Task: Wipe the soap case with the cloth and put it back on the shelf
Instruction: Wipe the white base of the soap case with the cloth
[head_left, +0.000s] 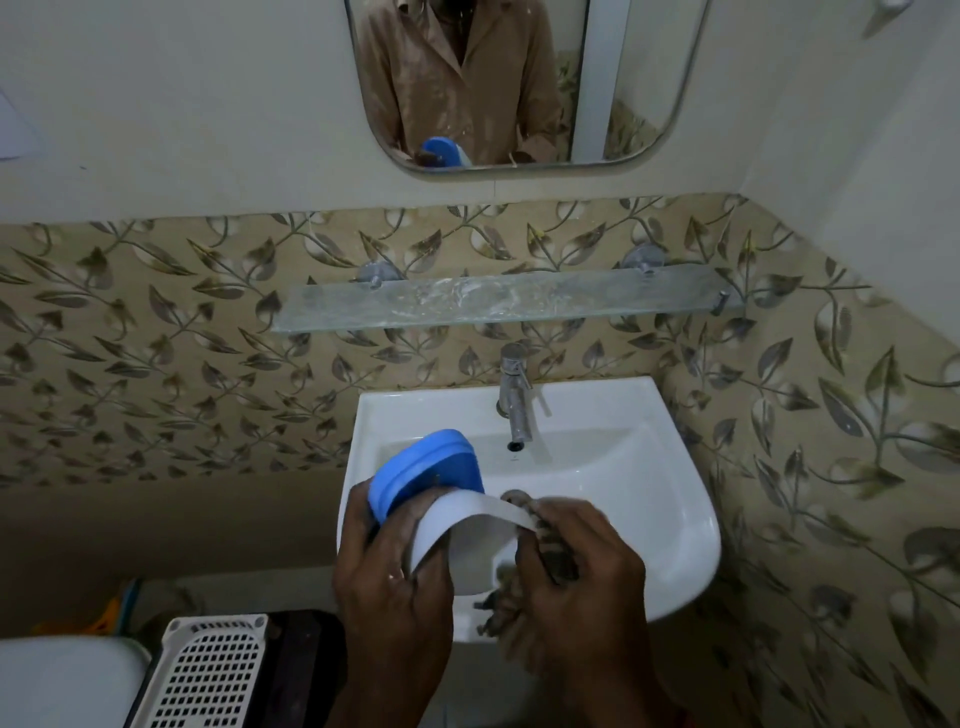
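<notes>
The left hand (395, 566) covers the near-left side of the soap case (441, 499), so its grip there is hidden. The cloth (540, 561) is mostly bunched under the right hand (576, 577); its full shape and colour cannot be told. Both forearms are cut off by the bottom edge. The mirror (644, 119) is cropped at the top. The white basket (208, 670) and a white object (62, 680) at lower left run out of view.
</notes>
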